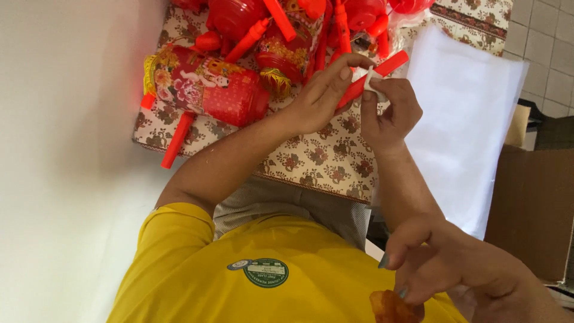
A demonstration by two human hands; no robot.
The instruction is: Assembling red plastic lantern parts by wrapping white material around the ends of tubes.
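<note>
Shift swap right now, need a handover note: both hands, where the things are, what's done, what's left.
Left hand: pinches a long red plastic stick, held above the table.
Right hand: pinches a small white piece against that stick.
Things: red decorated lanterns and loose red sticks lie piled on the floral-patterned cloth; a white sheet lies to the right.
Done: the white piece is on the stick; cannot tell if it is fixed.
Left: the held stick is not joined to any lantern.
Another person's hand, lower right, holds an orange piece.
</note>
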